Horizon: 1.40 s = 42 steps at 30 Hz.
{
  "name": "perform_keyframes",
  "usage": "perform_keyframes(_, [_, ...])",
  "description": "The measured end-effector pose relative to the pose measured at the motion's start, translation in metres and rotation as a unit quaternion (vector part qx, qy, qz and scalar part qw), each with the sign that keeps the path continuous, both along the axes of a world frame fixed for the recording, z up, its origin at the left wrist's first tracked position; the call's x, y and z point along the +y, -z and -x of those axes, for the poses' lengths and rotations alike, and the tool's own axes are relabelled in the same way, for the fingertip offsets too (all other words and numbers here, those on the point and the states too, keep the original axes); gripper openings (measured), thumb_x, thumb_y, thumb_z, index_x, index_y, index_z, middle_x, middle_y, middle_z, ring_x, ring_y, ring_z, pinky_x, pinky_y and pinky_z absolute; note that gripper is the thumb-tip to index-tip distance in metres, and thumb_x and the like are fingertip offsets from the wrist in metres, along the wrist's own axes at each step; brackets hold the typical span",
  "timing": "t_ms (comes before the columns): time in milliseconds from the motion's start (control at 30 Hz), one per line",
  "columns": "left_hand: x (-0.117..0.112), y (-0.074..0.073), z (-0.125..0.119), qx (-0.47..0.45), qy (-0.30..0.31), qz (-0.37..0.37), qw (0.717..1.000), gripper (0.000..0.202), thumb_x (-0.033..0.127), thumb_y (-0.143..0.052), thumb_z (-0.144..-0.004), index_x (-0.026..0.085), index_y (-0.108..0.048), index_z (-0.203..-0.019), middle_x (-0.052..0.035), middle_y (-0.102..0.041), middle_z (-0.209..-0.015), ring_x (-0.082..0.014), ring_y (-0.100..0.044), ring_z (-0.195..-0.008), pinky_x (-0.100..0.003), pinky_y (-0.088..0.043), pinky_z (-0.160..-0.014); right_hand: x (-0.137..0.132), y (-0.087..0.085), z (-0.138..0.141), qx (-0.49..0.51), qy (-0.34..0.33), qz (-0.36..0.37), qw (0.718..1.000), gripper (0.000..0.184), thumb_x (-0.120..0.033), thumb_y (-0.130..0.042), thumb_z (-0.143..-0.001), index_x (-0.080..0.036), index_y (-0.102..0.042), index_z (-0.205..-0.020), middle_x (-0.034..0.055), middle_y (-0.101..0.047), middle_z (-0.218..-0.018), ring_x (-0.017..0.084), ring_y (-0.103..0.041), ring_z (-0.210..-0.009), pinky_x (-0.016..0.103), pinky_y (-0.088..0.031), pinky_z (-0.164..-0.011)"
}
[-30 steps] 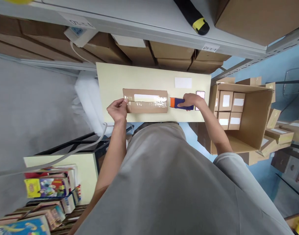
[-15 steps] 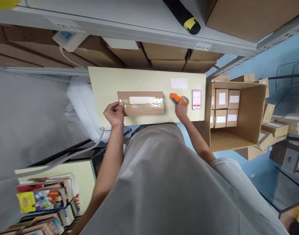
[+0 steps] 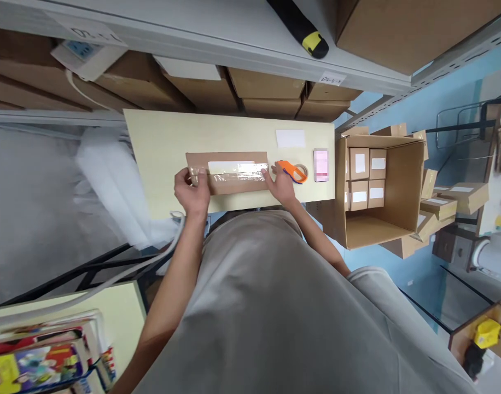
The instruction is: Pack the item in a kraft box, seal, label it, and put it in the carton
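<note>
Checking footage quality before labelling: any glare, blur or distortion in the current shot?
Head view: glare streaks the clear glossy tape on the long brown cardboard box; head view: wide-angle stretch seems to enlarge the grey cloth shirt; head view: the colourful paper books at lower left look slightly soft.

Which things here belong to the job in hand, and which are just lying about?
Likely in use: taped box, left hand gripping it, right hand at its end; orange tape dispenser.

Apparently lying about: books; black-and-yellow handle on the shelf.
</note>
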State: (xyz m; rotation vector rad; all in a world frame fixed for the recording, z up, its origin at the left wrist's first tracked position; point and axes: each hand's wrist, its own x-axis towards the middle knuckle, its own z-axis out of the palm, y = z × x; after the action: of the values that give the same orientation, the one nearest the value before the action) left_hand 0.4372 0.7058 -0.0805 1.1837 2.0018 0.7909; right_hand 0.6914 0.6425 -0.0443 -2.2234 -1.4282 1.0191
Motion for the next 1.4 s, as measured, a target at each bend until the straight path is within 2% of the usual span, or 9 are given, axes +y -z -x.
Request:
perform_keyframes(167, [-0.009, 0.006, -0.009, 0.04, 0.042, -0.023, 0.998, 0.081, 0.041, -0.097, -0.083, 0.011, -0.065, -0.151, -0.0222, -0.072, -0.151, -0.0385, -0.068, -0.145, -0.052, -0.052, -0.129, 0.016, 0.013, 0.035, -0.021, 0.039, 0.068, 0.997, 0.119, -0.093, -0.056, -0.104, 0.006, -0.042, -0.169, 0.0314, -0.08, -0.136, 0.043, -0.077, -0.128, 0.05, -0.061, -0.11])
perform_keyframes(333, [-0.007, 0.021, 0.007, -0.026, 0.047, -0.018, 0.998, 0.061, 0.043, -0.087, -0.093, 0.015, -0.07, -0.144, -0.0183, -0.076, -0.144, -0.0339, -0.074, -0.136, -0.05, -0.056, -0.125, 0.011, 0.028, 0.016, 0.005, 0.029, 0.041, 0.999, 0.088, -0.08, -0.028, -0.118, -0.011, -0.055, -0.165, 0.0203, -0.084, -0.12, 0.038, -0.081, -0.115, 0.049, -0.062, -0.105])
perform_keyframes(467, [-0.005, 0.024, 0.023, -0.123, 0.042, -0.001, 0.992, 0.047, 0.037, -0.08, -0.097, 0.015, -0.073, -0.138, -0.0171, -0.079, -0.141, -0.0285, -0.078, -0.129, -0.044, -0.061, -0.12, 0.002, 0.028, 0.003, 0.041, 0.043, -0.01, 0.998, 0.074, -0.072, -0.034, -0.119, -0.015, -0.063, -0.156, 0.0213, -0.081, -0.133, 0.035, -0.079, -0.122, 0.045, -0.061, -0.108])
perform_keyframes(600, [-0.004, 0.017, 0.031, -0.146, 0.016, 0.022, 0.989, 0.04, 0.026, -0.076, -0.097, 0.015, -0.077, -0.134, -0.0173, -0.078, -0.142, -0.0254, -0.079, -0.124, -0.039, -0.064, -0.114, -0.002, 0.022, 0.007, 0.009, 0.114, -0.072, 0.991, 0.057, -0.058, -0.049, -0.118, -0.011, -0.069, -0.144, 0.0246, -0.077, -0.142, 0.03, -0.076, -0.125, 0.042, -0.06, -0.112])
perform_keyframes(767, [0.008, -0.001, 0.038, -0.141, 0.057, 0.028, 0.988, 0.033, 0.019, -0.07, -0.094, 0.015, -0.085, -0.123, -0.014, -0.081, -0.128, -0.025, -0.079, -0.108, -0.043, -0.065, -0.11, 0.004, 0.01, 0.018, -0.047, 0.098, -0.06, 0.992, 0.041, -0.043, -0.053, -0.117, -0.012, -0.074, -0.133, 0.0196, -0.078, -0.129, 0.029, -0.075, -0.115, 0.042, -0.06, -0.109])
perform_keyframes(933, [0.027, -0.021, 0.056, -0.136, 0.095, -0.027, 0.986, 0.038, 0.015, -0.067, -0.096, 0.017, -0.085, -0.129, -0.0115, -0.078, -0.133, -0.0232, -0.078, -0.113, -0.035, -0.065, -0.105, 0.013, -0.003, 0.031, -0.067, 0.08, -0.1, 0.99, 0.047, -0.047, -0.053, -0.118, -0.014, -0.071, -0.145, 0.0191, -0.074, -0.137, 0.029, -0.073, -0.122, 0.043, -0.06, -0.111])
perform_keyframes(1033, [0.028, -0.021, 0.07, -0.142, 0.1, -0.035, 0.984, 0.041, 0.016, -0.067, -0.098, 0.019, -0.08, -0.136, -0.0108, -0.076, -0.14, -0.0229, -0.077, -0.12, -0.034, -0.064, -0.11, 0.01, -0.006, 0.044, -0.039, 0.078, -0.126, 0.988, 0.047, -0.05, -0.051, -0.119, -0.017, -0.069, -0.148, 0.0179, -0.073, -0.142, 0.028, -0.072, -0.13, 0.043, -0.061, -0.113])
perform_keyframes(1267, [-0.025, 0.007, 0.086, -0.196, 0.052, 0.047, 0.978, 0.06, 0.023, -0.083, -0.09, 0.023, -0.065, -0.147, -0.0185, -0.062, -0.158, -0.0343, -0.061, -0.153, -0.048, -0.057, -0.125, -0.039, 0.007, 0.084, 0.045, 0.127, -0.073, 0.988, 0.037, -0.042, -0.061, -0.11, -0.017, -0.069, -0.136, 0.019, -0.078, -0.139, 0.026, -0.079, -0.116, 0.04, -0.067, -0.099])
perform_keyframes(1400, [-0.059, 0.016, 0.09, -0.185, 0.045, 0.06, 0.98, 0.072, 0.021, -0.083, -0.086, 0.026, -0.062, -0.155, -0.0194, -0.053, -0.164, -0.0373, -0.058, -0.155, -0.052, -0.058, -0.125, -0.064, 0.013, 0.095, 0.055, 0.139, -0.039, 0.988, 0.024, -0.036, -0.062, -0.107, -0.019, -0.068, -0.124, 0.0159, -0.082, -0.128, 0.025, -0.082, -0.111, 0.039, -0.067, -0.097])
